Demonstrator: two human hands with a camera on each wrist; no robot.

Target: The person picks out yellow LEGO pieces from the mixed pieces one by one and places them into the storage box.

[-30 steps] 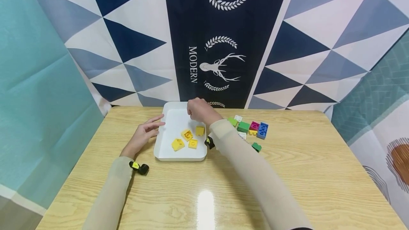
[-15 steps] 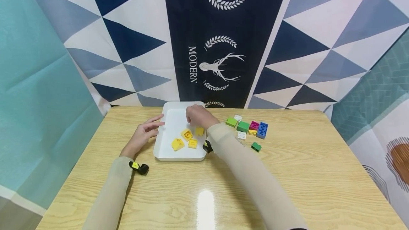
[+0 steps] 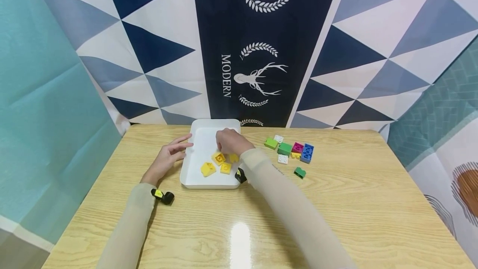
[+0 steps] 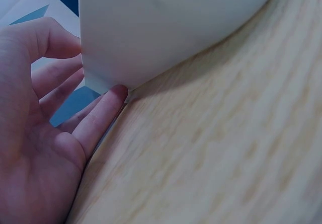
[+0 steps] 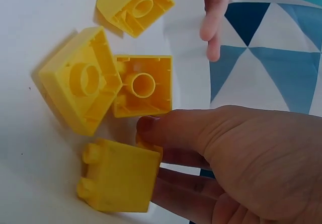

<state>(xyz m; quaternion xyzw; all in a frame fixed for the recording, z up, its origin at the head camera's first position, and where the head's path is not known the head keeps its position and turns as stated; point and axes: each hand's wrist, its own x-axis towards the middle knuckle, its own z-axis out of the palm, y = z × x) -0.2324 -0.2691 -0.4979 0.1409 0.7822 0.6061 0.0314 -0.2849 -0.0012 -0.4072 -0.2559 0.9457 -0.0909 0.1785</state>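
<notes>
Within the white plastic tray (image 3: 210, 185) are several yellow toy building bricks (image 3: 208, 169). My right hand (image 3: 230, 140) is low over them, and in the right wrist view its thumb and fingers pinch a small yellow building brick (image 5: 149, 145), mostly hidden. In front of that piece stands a larger yellow brick (image 5: 121, 176), studs facing left. Beside the thumb, a square brick (image 5: 143, 85) shows its hollow underside and adjoins an angled brick (image 5: 80, 80). My left hand (image 3: 169, 157) touches the tray's left side with extended fingers; in the left wrist view the fingertips meet its outer wall.
Right of the tray lies a loose group of bricks: lime (image 3: 271, 143), green (image 3: 284, 148), magenta (image 3: 297, 147), blue (image 3: 307, 153) and white (image 3: 283, 159). A dark green brick (image 3: 300, 172) lies nearer. A patterned cloth (image 3: 168, 53) hangs behind the wooden table (image 3: 194, 227).
My right hand has come down and slightly toward me inside the tray, now covering part of the rightmost yellow brick. The left hand stays at the tray's side.
</notes>
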